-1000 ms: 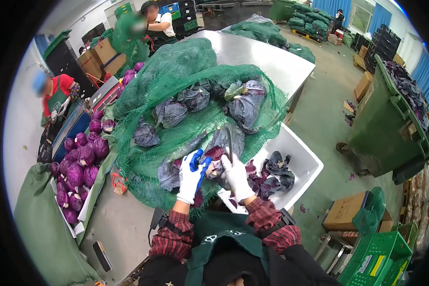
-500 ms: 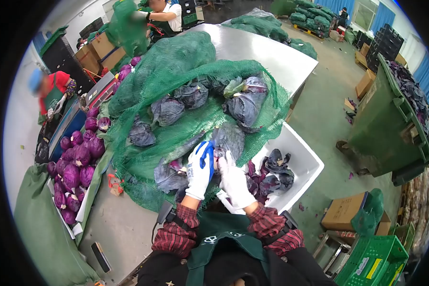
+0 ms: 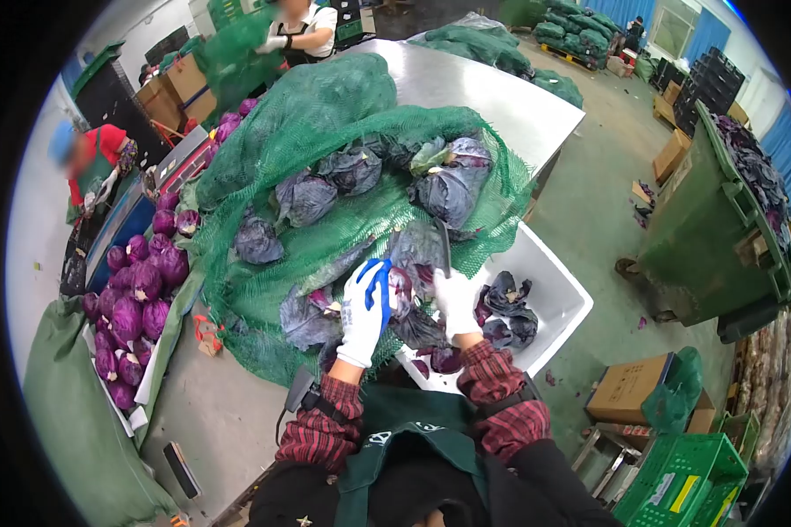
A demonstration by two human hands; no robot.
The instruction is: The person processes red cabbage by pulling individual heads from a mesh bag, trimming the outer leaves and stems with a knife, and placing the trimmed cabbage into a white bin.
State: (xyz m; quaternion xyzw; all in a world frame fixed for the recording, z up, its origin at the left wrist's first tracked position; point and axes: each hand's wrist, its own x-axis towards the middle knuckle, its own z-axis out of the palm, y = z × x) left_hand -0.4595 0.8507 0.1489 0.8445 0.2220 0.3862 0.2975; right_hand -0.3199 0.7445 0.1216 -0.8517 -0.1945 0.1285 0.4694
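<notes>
My left hand [image 3: 364,314], in a white and blue glove, grips a red cabbage [image 3: 406,285] at the near edge of a green mesh net [image 3: 325,167]. My right hand [image 3: 458,299], in a white glove, holds a dark-bladed knife [image 3: 444,249] pointing up beside that cabbage. Loose outer leaves hang below the cabbage, over the near corner of a white bin [image 3: 549,294]. More dusty cabbages lie on the net further away.
Trimmed purple cabbages [image 3: 136,294] are piled at the left. A steel table [image 3: 492,97] carries the net. A green waste container [image 3: 721,220] with leaves stands right; cardboard box [image 3: 628,389] and green crate [image 3: 685,474] lower right. Two other people work at far left.
My right hand moved from the cabbage out to the right and raised the knife blade. Loose leaves now hang under the cabbage over the bin. My left hand keeps its grip.
</notes>
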